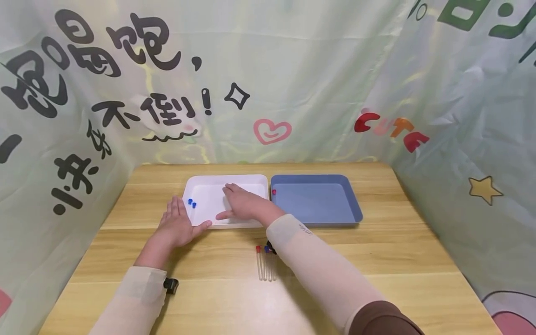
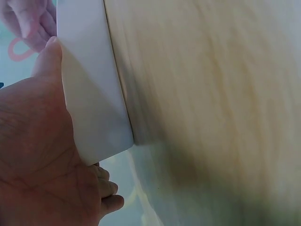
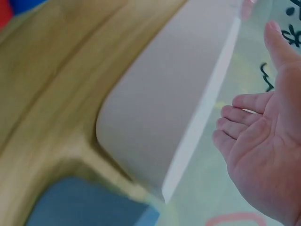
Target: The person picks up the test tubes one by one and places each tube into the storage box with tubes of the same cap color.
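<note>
At the front left corner of the white tray [image 1: 234, 225], my left hand [image 1: 176, 225] lies with straight fingers along the side and the thumb near the front rim. The left wrist view shows this hand's palm [image 2: 42, 155] close against the tray wall [image 2: 94, 89]. My right hand [image 1: 243, 203] hovers over the white tray with extended fingers and holds nothing; its palm [image 3: 263, 141] shows in the right wrist view. Two small blue caps [image 1: 192, 203] sit inside the tray at its left end, right of my left fingers.
A blue-grey tray [image 1: 316, 222] stands just right of the white one, with a small red cap [image 1: 274, 191] at its left end. Several slender clear tubes [image 1: 260, 267] with red and blue tops lie on the wooden table [image 1: 209, 279], partly behind the right wrist. Printed curtains [image 1: 318, 83] enclose the table.
</note>
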